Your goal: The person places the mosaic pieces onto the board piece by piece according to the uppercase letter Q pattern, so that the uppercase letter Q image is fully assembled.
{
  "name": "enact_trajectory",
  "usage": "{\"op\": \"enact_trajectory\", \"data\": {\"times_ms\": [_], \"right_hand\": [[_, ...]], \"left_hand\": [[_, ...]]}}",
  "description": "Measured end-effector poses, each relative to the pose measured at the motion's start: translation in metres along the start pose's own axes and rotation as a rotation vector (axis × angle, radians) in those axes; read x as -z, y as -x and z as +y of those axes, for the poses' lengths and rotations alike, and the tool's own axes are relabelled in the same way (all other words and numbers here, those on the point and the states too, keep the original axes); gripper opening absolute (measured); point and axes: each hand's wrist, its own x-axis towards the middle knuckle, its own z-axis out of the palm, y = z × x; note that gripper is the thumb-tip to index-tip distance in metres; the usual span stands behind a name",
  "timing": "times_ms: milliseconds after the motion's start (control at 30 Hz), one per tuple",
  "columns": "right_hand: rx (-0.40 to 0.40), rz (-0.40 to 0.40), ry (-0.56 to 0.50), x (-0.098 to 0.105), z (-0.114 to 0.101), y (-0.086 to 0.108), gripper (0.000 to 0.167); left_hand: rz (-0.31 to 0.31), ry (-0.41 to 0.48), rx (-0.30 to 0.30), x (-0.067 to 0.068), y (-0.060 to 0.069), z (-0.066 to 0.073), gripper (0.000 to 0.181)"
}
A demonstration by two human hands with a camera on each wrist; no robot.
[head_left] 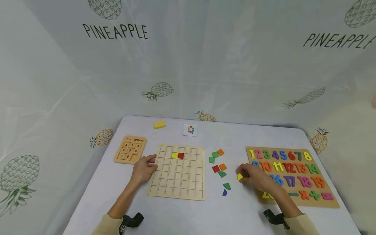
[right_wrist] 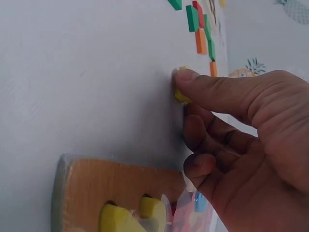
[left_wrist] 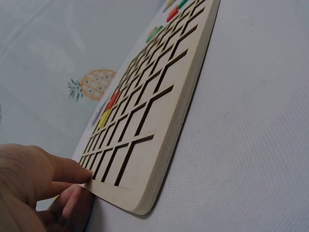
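Note:
My left hand (head_left: pixel 143 170) rests its fingers on the left edge of the wooden grid board (head_left: pixel 176 195); in the left wrist view the fingertips touch the board's rim (left_wrist: pixel 126 198). A yellow piece (head_left: pixel 174 155) and a red square (head_left: pixel 180 156) lie side by side in the grid's upper part. Right of the board, my right hand (head_left: pixel 255 178) pinches a small yellow piece (head_left: pixel 240 176) between thumb and finger, just left of the number board. The right wrist view shows the thumb over that yellow piece (right_wrist: pixel 180 95), partly hiding it.
Loose green, orange, red and blue pieces, among them a red square (head_left: pixel 216 168), lie between the boards. A number board (head_left: pixel 299 203) is at the right, a numbered tile puzzle (head_left: pixel 117 156) at the left. A yellow block (head_left: pixel 160 125) and a pattern card (head_left: pixel 185 130) lie at the back.

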Motion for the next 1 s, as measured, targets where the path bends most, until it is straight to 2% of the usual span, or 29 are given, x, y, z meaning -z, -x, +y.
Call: {"op": "enact_trajectory", "data": {"times_ms": [333,400,500,633,1000], "right_hand": [[-0.014,0.031,0.003,-0.004,-0.002,0.000,0.022],[0.004,0.045,0.006,-0.004,-0.004,0.000,0.020],[0.079,0.059,-0.039,-0.005,-0.009,0.000,0.017],[0.201,0.050,-0.119,-0.012,-0.026,-0.004,0.013],[0.322,-0.006,-0.224,-0.040,-0.089,-0.032,0.012]], "left_hand": [[0.005,0.005,-0.013,0.000,0.001,0.000,0.049],[0.004,0.006,-0.013,0.000,0.001,0.000,0.049],[0.003,0.002,-0.007,0.000,0.002,0.000,0.049],[0.007,-0.005,0.003,0.001,0.003,-0.001,0.050],[0.007,0.008,-0.002,0.000,0.003,0.001,0.049]]}}
